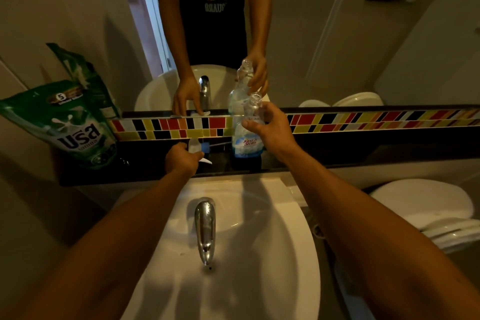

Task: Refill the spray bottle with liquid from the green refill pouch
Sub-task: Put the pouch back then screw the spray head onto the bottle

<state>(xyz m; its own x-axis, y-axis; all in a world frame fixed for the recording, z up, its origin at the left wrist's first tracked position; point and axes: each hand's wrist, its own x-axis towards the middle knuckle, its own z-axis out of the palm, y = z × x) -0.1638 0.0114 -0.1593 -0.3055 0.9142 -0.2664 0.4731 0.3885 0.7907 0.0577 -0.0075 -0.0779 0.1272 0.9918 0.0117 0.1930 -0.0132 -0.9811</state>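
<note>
A clear spray bottle (246, 138) with a blue-and-white label stands upright on the dark ledge (145, 174) behind the sink, its neck uncapped. My right hand (270, 130) grips its upper part. The white and blue spray head (198, 148) lies on the ledge to the bottle's left, and my left hand (181, 158) rests on it with fingers curled around it. The green refill pouch (70, 125) leans against the wall at the ledge's far left, apart from both hands.
A white sink (254, 254) with a chrome faucet (205, 228) lies below my arms. A mirror above the coloured tile strip (363, 122) reflects the person and bottle. A white toilet (428, 210) stands to the right.
</note>
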